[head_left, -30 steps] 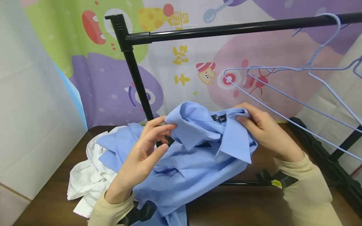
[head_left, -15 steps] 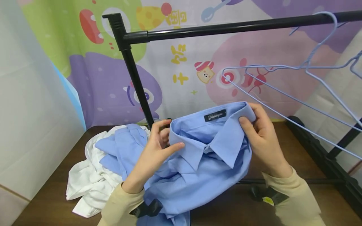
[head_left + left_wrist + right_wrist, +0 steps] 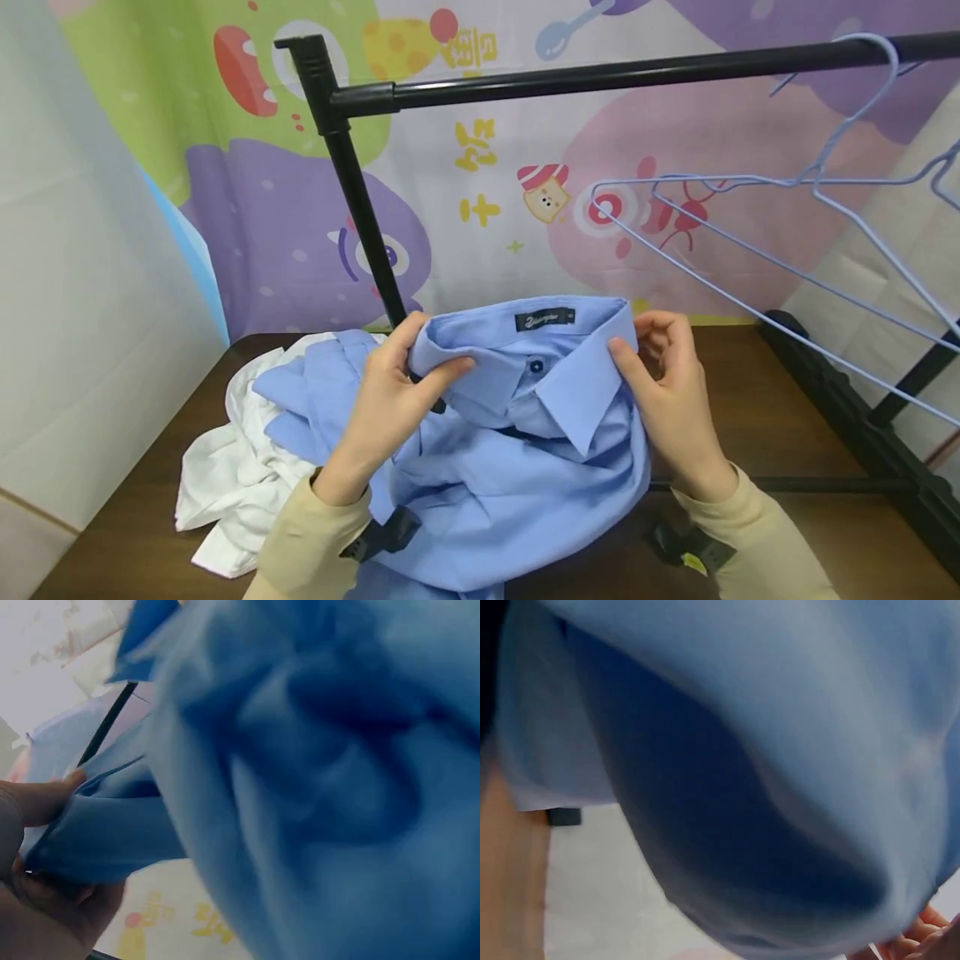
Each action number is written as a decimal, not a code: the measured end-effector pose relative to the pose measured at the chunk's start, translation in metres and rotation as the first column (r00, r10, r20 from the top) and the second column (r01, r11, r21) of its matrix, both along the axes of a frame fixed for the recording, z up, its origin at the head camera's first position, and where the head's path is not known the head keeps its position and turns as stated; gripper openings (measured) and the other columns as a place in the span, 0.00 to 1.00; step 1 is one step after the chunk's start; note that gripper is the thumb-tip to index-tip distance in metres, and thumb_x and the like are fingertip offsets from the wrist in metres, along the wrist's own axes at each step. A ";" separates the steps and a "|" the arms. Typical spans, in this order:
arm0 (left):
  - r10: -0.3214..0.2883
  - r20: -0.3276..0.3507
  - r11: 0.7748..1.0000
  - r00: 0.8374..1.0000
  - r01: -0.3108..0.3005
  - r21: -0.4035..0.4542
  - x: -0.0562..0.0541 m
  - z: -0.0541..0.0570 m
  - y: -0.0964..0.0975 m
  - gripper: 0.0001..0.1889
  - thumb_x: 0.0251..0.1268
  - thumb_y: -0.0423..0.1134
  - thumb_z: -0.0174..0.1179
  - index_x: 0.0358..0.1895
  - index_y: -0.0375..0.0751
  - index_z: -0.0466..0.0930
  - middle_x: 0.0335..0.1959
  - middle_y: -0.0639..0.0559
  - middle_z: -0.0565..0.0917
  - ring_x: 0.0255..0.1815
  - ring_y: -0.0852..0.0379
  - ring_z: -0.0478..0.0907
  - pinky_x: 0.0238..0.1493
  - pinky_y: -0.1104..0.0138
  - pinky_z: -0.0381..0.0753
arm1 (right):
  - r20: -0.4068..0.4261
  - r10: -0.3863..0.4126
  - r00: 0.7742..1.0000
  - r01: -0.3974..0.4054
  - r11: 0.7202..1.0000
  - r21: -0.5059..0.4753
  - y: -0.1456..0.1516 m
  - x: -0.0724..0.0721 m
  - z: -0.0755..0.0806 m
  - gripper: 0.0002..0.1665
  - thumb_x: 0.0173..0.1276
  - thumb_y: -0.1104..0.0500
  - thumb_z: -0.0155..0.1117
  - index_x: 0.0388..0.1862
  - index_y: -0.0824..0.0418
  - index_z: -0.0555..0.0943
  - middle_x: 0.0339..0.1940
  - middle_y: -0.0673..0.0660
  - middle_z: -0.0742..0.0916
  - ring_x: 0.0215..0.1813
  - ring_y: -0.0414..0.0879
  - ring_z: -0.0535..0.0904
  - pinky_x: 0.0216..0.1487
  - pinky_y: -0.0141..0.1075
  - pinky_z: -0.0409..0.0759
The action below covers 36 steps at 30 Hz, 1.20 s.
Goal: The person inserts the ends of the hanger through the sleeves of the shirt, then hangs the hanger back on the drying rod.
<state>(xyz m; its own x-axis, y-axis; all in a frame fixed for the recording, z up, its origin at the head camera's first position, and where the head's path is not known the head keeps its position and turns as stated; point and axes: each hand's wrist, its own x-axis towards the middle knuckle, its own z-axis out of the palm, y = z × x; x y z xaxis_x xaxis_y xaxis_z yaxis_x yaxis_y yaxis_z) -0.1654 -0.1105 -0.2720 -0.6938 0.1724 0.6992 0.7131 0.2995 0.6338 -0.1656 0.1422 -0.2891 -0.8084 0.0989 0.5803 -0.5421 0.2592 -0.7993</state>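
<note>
A light blue collared shirt point(image 3: 517, 508) is held up in front of me, its collar point(image 3: 581, 392) on top. A dark label point(image 3: 543, 318) shows inside the neckband, and a dark button sits at the front of the neck. My left hand point(image 3: 375, 417) grips the collar's left side, thumb in front and fingers behind; the left wrist view shows this hand point(image 3: 56, 862) around the folded cloth. At the collar's right end, my right hand point(image 3: 675, 408) pinches the edge with its thumb on the front. Blurred shirt cloth point(image 3: 817, 750) fills most of the right wrist view.
Another blue garment point(image 3: 315, 392) and a crumpled white garment point(image 3: 240, 467) lie at left on the brown table point(image 3: 750, 400). A black rack bar point(image 3: 600, 77) crosses above. Blue wire hangers point(image 3: 825, 150) hang from it at right. A printed curtain point(image 3: 480, 250) stands behind.
The collar has turned to face me, showing its label and button. My left hand has taken hold of its left side. The right hand has moved left and lower with the collar.
</note>
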 end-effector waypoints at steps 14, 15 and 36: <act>0.178 -0.051 0.978 0.983 -0.171 0.118 0.006 -0.004 -0.002 0.09 0.55 0.29 0.62 0.39 0.36 0.74 0.33 0.49 0.78 0.33 0.61 0.72 0.33 0.72 0.72 | 0.033 0.217 0.976 -0.212 0.972 -0.100 -0.015 0.015 -0.014 0.16 0.60 0.72 0.57 0.36 0.65 0.58 0.47 0.54 0.76 0.47 0.42 0.73 0.48 0.27 0.68; 0.191 -0.021 0.971 0.981 -0.186 0.148 0.006 -0.006 -0.003 0.10 0.55 0.30 0.62 0.39 0.35 0.74 0.33 0.49 0.78 0.34 0.61 0.72 0.33 0.72 0.72 | 0.034 0.257 0.966 -0.252 0.963 -0.095 -0.016 0.018 -0.016 0.18 0.60 0.73 0.57 0.36 0.65 0.57 0.51 0.56 0.74 0.50 0.42 0.72 0.51 0.27 0.67; 0.191 0.084 0.927 0.978 -0.207 0.311 -0.007 -0.008 -0.009 0.10 0.54 0.31 0.63 0.40 0.35 0.76 0.34 0.55 0.77 0.38 0.59 0.72 0.38 0.72 0.71 | 0.640 0.500 0.583 -0.363 0.865 -0.345 -0.023 0.041 -0.074 0.34 0.63 0.55 0.58 0.61 0.72 0.59 0.52 0.61 0.75 0.50 0.48 0.74 0.51 0.39 0.71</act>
<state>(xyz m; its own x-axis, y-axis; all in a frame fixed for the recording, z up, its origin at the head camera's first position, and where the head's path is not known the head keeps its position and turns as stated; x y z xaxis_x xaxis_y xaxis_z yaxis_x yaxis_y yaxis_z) -0.1723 -0.1199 -0.2797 -0.7270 -0.1974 0.6576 0.6239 0.2098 0.7528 -0.1247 0.1191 -0.3635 -0.9289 -0.3369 -0.1535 0.1706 -0.0215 -0.9851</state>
